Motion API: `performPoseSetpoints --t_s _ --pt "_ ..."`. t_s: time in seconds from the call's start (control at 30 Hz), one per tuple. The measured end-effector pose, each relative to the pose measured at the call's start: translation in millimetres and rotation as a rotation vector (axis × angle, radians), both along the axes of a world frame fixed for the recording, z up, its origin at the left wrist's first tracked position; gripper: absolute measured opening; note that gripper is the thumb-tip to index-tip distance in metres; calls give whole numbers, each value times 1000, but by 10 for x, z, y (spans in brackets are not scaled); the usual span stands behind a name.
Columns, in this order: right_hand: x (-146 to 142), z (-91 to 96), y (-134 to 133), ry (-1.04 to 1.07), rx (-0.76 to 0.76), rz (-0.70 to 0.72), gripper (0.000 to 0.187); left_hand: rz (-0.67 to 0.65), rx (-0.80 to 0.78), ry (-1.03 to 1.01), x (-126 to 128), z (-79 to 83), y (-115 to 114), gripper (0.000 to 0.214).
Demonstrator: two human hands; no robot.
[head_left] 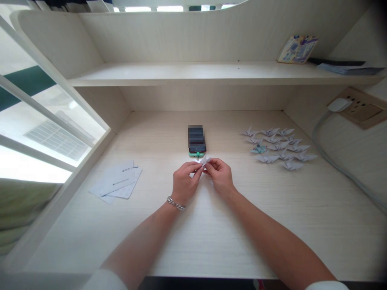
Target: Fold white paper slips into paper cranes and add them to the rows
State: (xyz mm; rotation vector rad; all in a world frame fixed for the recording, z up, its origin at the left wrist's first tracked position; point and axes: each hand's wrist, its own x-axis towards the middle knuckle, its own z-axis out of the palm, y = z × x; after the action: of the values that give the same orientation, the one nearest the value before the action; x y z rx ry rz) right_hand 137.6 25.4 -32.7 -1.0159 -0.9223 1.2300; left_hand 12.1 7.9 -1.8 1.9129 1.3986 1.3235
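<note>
Being pinched by left hand (184,182) and right hand (220,174), a small folded white paper (204,160) is held at a dark phone (197,141) edge; pale wooden desk (211,237) toward six o'clock is bare.

Phone (197,140) behind folded paper (204,160); cranes (276,147) right, sheets (117,182) left

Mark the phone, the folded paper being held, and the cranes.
phone (197,140): head view, middle of its screen.
folded paper (204,160): head view, its exposed upper tip.
cranes (279,146): head view, a crane near the group's middle.
</note>
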Motion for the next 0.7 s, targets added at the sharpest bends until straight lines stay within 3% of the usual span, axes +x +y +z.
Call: performPoseSetpoints --t_s 0.33,0.7 --pt "-27 34 -29 -183 43 -42 28 -1 -119 -20 -3 -9 10 18" --pt "-29 54 -41 -230 71 -46 23 11 -167 -91 -25 -70 54 19"
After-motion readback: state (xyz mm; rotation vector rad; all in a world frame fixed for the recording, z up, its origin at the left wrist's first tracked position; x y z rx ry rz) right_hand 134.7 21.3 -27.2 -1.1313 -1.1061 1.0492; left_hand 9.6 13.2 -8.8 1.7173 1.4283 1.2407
